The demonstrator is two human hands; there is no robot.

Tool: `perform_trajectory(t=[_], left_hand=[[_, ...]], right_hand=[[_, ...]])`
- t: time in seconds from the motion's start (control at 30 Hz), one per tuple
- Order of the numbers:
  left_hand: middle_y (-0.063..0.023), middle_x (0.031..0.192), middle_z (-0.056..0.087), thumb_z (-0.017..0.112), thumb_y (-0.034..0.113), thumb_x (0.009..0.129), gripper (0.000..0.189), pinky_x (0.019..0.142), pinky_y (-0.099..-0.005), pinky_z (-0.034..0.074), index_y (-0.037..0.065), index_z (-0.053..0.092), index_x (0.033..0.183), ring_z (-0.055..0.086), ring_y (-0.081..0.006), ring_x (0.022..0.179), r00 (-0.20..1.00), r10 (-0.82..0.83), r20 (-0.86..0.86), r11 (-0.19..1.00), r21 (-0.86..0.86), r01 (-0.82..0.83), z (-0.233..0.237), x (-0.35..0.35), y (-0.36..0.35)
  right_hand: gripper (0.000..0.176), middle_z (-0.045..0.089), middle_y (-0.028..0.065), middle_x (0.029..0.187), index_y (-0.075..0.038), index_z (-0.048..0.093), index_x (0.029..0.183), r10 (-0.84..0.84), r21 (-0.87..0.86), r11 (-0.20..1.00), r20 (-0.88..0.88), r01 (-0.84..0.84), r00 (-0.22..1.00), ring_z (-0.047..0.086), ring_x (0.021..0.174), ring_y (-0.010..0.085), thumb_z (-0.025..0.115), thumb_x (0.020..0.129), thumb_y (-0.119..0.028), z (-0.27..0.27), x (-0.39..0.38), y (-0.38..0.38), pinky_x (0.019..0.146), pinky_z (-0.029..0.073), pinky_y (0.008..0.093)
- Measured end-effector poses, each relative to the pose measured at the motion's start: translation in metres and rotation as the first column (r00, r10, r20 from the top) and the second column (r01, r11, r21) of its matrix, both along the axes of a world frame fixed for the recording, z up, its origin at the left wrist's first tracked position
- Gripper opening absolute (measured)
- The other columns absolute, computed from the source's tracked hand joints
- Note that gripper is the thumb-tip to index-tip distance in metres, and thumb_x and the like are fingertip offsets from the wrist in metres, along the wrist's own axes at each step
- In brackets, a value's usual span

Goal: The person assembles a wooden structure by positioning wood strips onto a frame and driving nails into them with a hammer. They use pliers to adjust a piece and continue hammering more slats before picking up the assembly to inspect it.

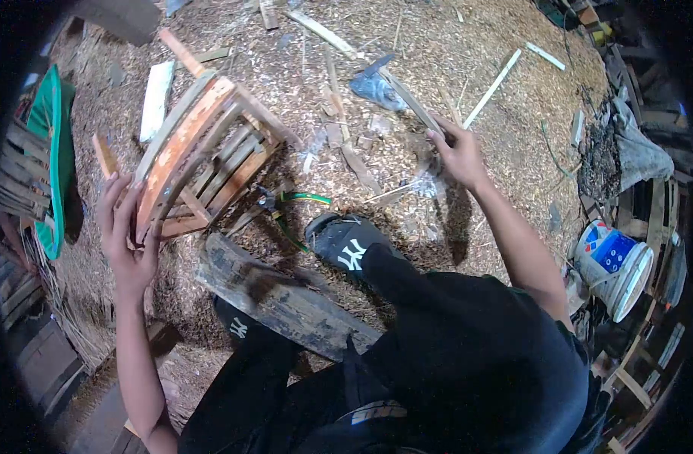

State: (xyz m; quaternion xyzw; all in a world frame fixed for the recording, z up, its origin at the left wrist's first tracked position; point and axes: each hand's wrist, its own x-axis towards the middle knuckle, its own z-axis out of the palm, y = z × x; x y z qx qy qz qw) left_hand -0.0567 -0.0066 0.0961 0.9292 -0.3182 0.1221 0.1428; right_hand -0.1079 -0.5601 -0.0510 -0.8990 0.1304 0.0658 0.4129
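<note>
My left hand (127, 227) grips the near end of a slatted wooden frame (184, 136), its fingers over the curved orange-brown rail and thumb by the corner. The frame stands tilted on the ground, with several slats inside it. Held out ahead, my right hand (461, 155) is closed around the wooden handle of a hammer (408, 100). Its dark head is at the far end, over a crumpled plastic bag (380, 92), and blends partly with it. Pincers (267, 200) with green and yellow handles lie between the frame and my shoe.
A worn plank (293, 306) lies across in front of me, between my shoes (350, 238). Wood chips cover the ground, with loose strips (492, 89) and a white board (157, 101) on it. At right stands a white bucket (615, 268); a green-edged piece (57, 163) is at left.
</note>
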Motion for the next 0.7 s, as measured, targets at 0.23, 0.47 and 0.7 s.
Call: perform_trajectory(t=[0.23, 0.47, 0.7], left_hand=[[-0.0204, 0.144, 0.054, 0.069, 0.000, 0.088, 0.048, 0.113, -0.0484, 0.042, 0.005, 0.063, 0.135, 0.052, -0.0378, 0.135, 0.994, 0.012, -0.106, 1.000, -0.011, -0.013, 0.000, 0.004, -0.012], [-0.0197, 0.145, 0.051, 0.067, -0.001, 0.090, 0.047, 0.113, -0.0480, 0.043, 0.005, 0.061, 0.136, 0.051, -0.0370, 0.136, 0.992, 0.037, -0.122, 0.999, -0.018, -0.040, -0.002, 0.002, -0.013], [-0.0196, 0.145, 0.050, 0.066, -0.001, 0.090, 0.046, 0.113, -0.0472, 0.043, 0.005, 0.060, 0.135, 0.050, -0.0370, 0.137, 0.989, 0.055, -0.135, 0.998, 0.017, -0.053, 0.001, 0.003, -0.015]], right_hand=[[0.047, 0.074, 0.0231, 0.115, -0.008, 0.068, 0.134, -0.102, -0.118, 0.988, -0.048, 0.096, 0.994, 0.071, 0.107, 0.0357, 0.068, 0.098, -0.040, -0.039, 0.013, -0.015, 0.099, 0.052, 0.0425], [0.033, 0.072, 0.0133, 0.111, -0.014, 0.074, 0.123, 0.053, -0.397, 0.918, 0.150, 0.011, 0.987, 0.067, 0.105, 0.0316, 0.072, 0.095, -0.030, -0.032, 0.033, -0.004, 0.093, 0.053, 0.0449], [0.025, 0.071, 0.0030, 0.111, -0.015, 0.078, 0.113, 0.278, -0.473, 0.877, 0.358, -0.083, 0.891, 0.061, 0.107, 0.0273, 0.074, 0.088, -0.014, -0.052, 0.090, 0.022, 0.096, 0.050, 0.0408]])
